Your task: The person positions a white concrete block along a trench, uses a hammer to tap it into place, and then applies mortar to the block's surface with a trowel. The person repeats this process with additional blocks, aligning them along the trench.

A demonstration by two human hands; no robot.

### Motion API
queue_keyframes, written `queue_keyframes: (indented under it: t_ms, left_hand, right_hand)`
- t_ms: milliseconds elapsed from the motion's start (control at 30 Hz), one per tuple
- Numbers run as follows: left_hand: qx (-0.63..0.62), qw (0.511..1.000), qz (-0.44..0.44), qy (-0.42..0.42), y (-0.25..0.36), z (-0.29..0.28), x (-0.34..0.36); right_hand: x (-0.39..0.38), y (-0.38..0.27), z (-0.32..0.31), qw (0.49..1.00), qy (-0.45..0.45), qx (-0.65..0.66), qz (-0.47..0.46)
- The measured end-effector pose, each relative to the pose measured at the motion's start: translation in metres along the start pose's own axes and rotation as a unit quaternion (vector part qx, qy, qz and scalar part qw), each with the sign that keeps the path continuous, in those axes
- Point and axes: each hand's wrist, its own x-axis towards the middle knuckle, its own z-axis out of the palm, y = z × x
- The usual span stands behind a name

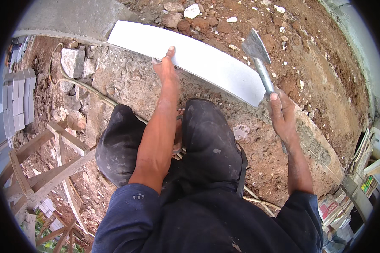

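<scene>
1. Hatchet (259, 63) sits in the right hand (283, 116), whose grip is closed around the lower end of the metal handle, thumb laid along the shaft.
2. Its long axis runs from that grip up and slightly left; the flat grey blade is the far end, held above the reddish soil just beyond the right end of the white block (190, 57).
3. That white block is a long slab, lying from upper left down to lower right across the rough concrete and earth, with its right end close beside the hatchet's shaft.
4. The left hand (168, 63) rests on the block's near edge about midway along, fingers curled over the edge and thumb on the top face; the block is steadied rather than lifted.
5. The person's dark-trousered knees (164, 135) are bent beneath the forearms.
6. A thin hose (86, 86) curves over the ground at left, near loose stones (73, 62) and wooden scaffolding (46, 168).
</scene>
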Motion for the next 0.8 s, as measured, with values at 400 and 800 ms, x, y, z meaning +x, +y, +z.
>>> queue_keyframes:
  t_ms: [400,800]
  left_hand:
    - [-0.004,0.999,0.026,-0.027,0.002,0.001,0.008]
    - [0.038,0.999,0.024,-0.029,0.005,-0.009,-0.003]
  right_hand:
    - [-0.094,0.067,0.059,0.989,0.046,-0.044,0.134]
    - [-0.093,0.045,0.063,0.984,0.045,0.047,0.165]
